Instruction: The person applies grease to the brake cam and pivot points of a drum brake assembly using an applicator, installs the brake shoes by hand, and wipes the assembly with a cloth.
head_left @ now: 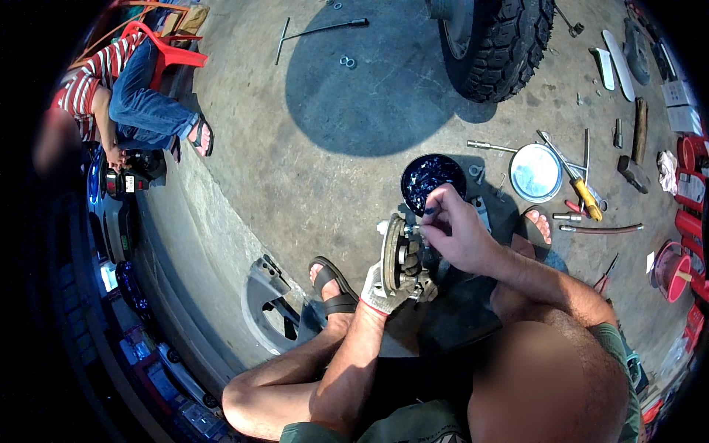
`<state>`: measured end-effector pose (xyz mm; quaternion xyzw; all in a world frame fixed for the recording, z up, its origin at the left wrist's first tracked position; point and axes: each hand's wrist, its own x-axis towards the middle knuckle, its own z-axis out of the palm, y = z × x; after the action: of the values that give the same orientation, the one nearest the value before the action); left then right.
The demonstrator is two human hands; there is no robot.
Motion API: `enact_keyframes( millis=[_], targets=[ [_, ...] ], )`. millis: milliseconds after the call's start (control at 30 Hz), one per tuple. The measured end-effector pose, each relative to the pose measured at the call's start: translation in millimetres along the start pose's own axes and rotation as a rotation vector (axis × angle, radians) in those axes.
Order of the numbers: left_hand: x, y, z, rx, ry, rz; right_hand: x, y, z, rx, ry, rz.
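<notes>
My left hand [382, 293], in a whitish knit glove with a red cuff edge, is closed round a round metal brake assembly [394, 251]. The assembly stands on edge, with a curved rim and several metal lugs on its right side. At its upper right my right hand [454, 229] is bare, its thumb and finger pinched beside a small shiny metal piece. Whatever lies in the pinch is too small to tell. Dark grease marks a fingertip. Just behind the hand is a round tub of dark, glossy grease [433, 181].
Right of the tub lie a round silvery lid [535, 173], a yellow-handled screwdriver [587, 199], a hose [602, 229] and sockets. A knobby tyre [498, 52] stands ahead. A T-handle wrench [317, 32] lies far left. Another person [140, 96] sits on a red chair.
</notes>
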<state>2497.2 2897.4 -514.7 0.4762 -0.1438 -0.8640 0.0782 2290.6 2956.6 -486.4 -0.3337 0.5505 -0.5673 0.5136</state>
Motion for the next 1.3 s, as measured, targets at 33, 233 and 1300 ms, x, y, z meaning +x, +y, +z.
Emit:
enact_keyframes(
  millis=[33, 233, 1300],
  targets=[
    [-1, 0, -2, -0.073, 0.003, -0.018, 3, 0, 1, 0.140, -0.013, 0.116],
    [0, -13, -41, 0.318, -0.100, 0.130, 6, 11, 12, 0.210, 0.023, 0.084],
    [37, 39, -145, -0.293, 0.276, 0.079, 4, 66, -218, -1.172, 0.511, 0.010]
  ],
)
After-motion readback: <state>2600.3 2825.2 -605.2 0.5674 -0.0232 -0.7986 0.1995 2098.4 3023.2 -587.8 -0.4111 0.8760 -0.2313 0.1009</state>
